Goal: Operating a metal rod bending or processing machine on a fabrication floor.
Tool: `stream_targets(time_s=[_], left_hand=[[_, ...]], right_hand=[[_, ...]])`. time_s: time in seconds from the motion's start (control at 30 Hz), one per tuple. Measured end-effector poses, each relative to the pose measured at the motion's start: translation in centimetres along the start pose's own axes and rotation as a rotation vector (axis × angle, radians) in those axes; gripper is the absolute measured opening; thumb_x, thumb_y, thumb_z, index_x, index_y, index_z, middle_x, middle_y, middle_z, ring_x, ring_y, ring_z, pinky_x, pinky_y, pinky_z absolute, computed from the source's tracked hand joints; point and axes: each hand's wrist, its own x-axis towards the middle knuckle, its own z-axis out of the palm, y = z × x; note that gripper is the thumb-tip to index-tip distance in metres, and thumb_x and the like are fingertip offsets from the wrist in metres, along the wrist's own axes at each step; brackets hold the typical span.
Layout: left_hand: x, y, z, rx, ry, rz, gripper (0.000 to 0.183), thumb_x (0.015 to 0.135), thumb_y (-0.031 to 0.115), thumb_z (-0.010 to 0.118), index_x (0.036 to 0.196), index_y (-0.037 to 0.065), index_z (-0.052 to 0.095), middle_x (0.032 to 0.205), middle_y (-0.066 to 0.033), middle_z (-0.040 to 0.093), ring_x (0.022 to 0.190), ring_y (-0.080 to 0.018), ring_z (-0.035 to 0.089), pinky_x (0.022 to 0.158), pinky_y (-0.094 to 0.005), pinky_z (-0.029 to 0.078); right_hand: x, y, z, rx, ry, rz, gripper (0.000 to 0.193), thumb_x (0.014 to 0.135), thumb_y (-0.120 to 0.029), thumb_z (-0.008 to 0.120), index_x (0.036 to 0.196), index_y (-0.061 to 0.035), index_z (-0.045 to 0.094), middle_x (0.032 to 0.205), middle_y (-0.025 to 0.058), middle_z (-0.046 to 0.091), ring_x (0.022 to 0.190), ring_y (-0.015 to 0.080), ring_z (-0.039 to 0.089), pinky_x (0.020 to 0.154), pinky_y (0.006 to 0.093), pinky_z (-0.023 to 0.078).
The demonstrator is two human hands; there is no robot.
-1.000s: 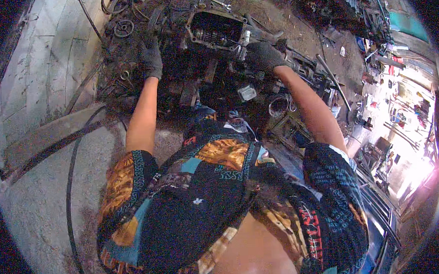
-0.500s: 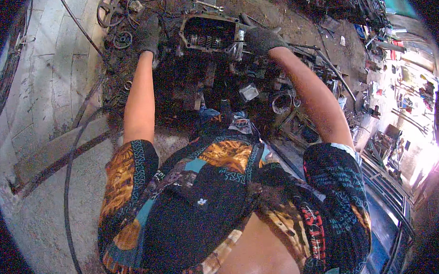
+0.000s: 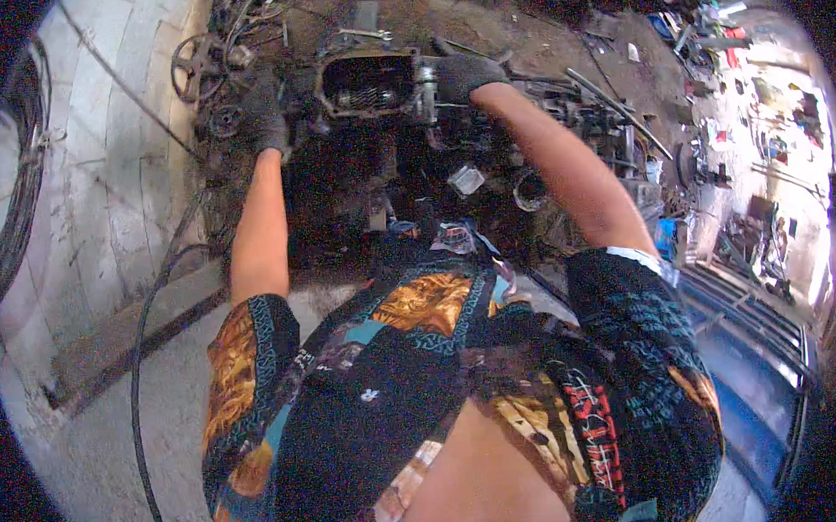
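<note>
An open gearbox housing [image 3: 339, 113] of dark, greasy metal lies at the upper middle, its gears [image 3: 369, 96] showing inside. On its right end rests my right hand [image 3: 466, 78] in a dark glove, closed around the end by the metal flange [image 3: 426, 93], one finger sticking out on the far side. My left hand [image 3: 264, 111], gloved as well, is at the left end of the housing. Its fingers blend into the dark parts there, so their grip is hidden.
Beyond the housing lies a wrench [image 3: 366, 35]. A spoked wheel [image 3: 195, 67] is at the far left. A clear plastic container [image 3: 466, 180] and a metal ring [image 3: 531, 191] sit nearer me. A long bar [image 3: 621, 112] lies right; a black hose [image 3: 135, 367] runs down the left.
The whole view has shifted, so the gearbox, both hands and the surroundings appear lower and further left. Both hands keep their places at the gearbox's ends.
</note>
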Motion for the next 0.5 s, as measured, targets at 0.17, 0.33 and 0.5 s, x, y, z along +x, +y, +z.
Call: stream_targets(time_s=[0.17, 0.33, 0.5], left_hand=[[1.6, -0.1, 0.5, -0.05, -0.031, 0.046, 0.045, 0.098, 0.036, 0.046, 0.126, 0.002, 0.057, 0.131, -0.023, 0.056, 0.122, -0.0368, 0.053, 0.1, -0.0448, 0.041], [-0.1, 2.7, -1.8, -0.246, 0.022, -0.011, 0.05, 0.098, 0.043, 0.046, 0.127, 0.003, 0.055, 0.133, -0.0231, 0.054, 0.124, -0.0368, 0.051, 0.101, -0.0456, 0.041], [-6.4, 8.1, -4.6, 0.824, 0.213, 0.167, 0.068, 0.092, 0.056, 0.052, 0.134, 0.002, 0.047, 0.134, -0.0237, 0.051, 0.124, -0.0392, 0.049, 0.101, -0.0535, 0.038]], right_hand=[[-8.6, 1.1, 2.5, 0.426, 0.079, 0.092, 0.041, 0.087, -0.037, 0.062, 0.107, -0.0011, 0.068, 0.117, 0.0238, 0.064, 0.105, 0.0413, 0.062, 0.093, 0.0466, 0.048], [-23.6, 4.4, 7.4, 0.76, 0.092, 0.443, 0.035, 0.092, -0.034, 0.057, 0.104, -0.0027, 0.067, 0.098, 0.0193, 0.069, 0.089, 0.0359, 0.065, 0.082, 0.0452, 0.05], [-39.1, 9.5, 18.3, 1.478, 0.47, 0.793, 0.023, 0.091, -0.023, 0.061, 0.101, -0.003, 0.067, 0.076, 0.002, 0.06, 0.063, 0.0119, 0.054, 0.054, 0.0317, 0.045]])
